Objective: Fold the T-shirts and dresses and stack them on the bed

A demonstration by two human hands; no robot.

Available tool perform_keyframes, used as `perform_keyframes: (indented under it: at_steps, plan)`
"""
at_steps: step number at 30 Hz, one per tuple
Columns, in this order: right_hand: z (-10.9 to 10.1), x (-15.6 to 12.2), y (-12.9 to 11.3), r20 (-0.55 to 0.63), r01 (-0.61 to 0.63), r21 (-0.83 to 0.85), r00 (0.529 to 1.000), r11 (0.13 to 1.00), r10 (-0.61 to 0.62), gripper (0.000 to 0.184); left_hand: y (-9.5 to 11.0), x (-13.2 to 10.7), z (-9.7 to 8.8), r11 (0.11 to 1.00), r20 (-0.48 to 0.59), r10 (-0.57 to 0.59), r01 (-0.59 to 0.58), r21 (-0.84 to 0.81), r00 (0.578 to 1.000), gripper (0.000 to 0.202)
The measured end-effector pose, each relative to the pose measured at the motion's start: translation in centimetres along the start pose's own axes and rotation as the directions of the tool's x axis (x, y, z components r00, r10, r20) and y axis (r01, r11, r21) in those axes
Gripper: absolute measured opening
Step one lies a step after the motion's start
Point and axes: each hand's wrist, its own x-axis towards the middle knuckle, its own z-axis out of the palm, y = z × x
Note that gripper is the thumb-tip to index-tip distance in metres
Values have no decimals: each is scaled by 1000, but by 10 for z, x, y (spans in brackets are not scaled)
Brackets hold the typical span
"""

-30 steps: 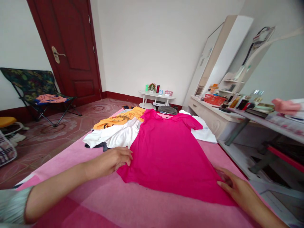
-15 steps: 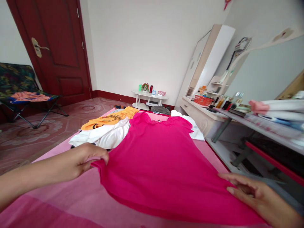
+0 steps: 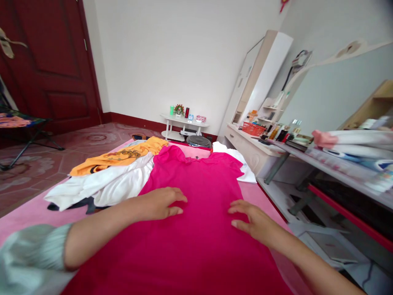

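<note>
A bright pink short-sleeved top lies spread on the pink bed cover, its neckline at the far end and its lower part running out of view toward me. Over its left middle is my left hand, fingers apart and holding nothing. My right hand is over the right side, thumb and fingers also parted around nothing. Whether either hand touches the fabric I cannot tell. White clothing and an orange garment are heaped left of the top. Another white garment lies partly beneath its right sleeve.
Along the right stand a dressing table with bottles and a red basket, and a desk piled with things. A small white stand is by the far wall. A folding chair is at left.
Both hands have let go of the top's lower sides and moved inward and farther up over it. The top's lower part now reaches closer to me. The view has turned slightly right.
</note>
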Motion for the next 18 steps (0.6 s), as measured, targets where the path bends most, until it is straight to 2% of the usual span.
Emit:
perform_keyframes:
  at_steps: [3,6,9,11,13,15,16,18]
  plan:
    - [19,50,8,-88,17,-30,996,999,-20,33,-14,47,32,985,-101,-113,125,116,988,54]
    - [18,96,35,-250,-45,-132,968,990,11,35,-30,69,57,956,-198,-212,245,159,957,59]
    - [-6,136,71,-459,-202,-225,885,953,79,36,-38,73,68,952,-243,-211,255,168,947,60]
    - [-26,157,94,-549,-403,-215,803,890,231,40,-39,72,68,955,-244,-207,249,158,947,61]
    - [-42,174,113,-579,-619,-145,686,772,441,46,-39,71,66,957,-239,-214,252,143,947,61]
    - [-51,188,128,-542,-748,-99,594,656,594,49,-38,71,64,958,-231,-223,256,126,947,61]
    - [-52,194,134,-514,-775,-96,576,625,636,50,-38,71,64,959,-229,-225,257,119,947,60]
    - [-49,204,141,-463,-781,-122,591,612,661,51,-38,71,64,961,-228,-228,257,106,947,60]
